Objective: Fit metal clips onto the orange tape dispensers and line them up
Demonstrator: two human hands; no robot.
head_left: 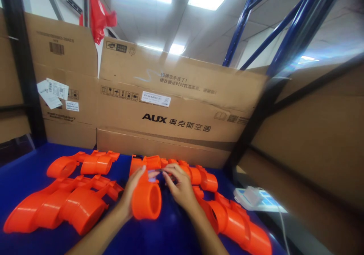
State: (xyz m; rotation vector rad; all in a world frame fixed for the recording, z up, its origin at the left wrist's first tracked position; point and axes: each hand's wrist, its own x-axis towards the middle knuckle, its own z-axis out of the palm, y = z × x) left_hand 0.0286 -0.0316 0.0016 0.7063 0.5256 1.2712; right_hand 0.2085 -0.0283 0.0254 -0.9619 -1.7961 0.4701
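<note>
On the blue tabletop [170,232], a row of orange moulded plastic tube housings [57,205] lay at the left. The left hand [132,190] was curled round one orange plastic cylindrical housing [146,202] at centre, its open end facing the camera. The right hand [178,188] pinched something small at its top edge, too blurred to name. A firm left grip would likely keep it steady. Brown cardboard boxes [176,95] stood behind, contents hidden.

AUX carton [182,107] behind; red bag [98,14] above; white corded device [251,197] right
</note>
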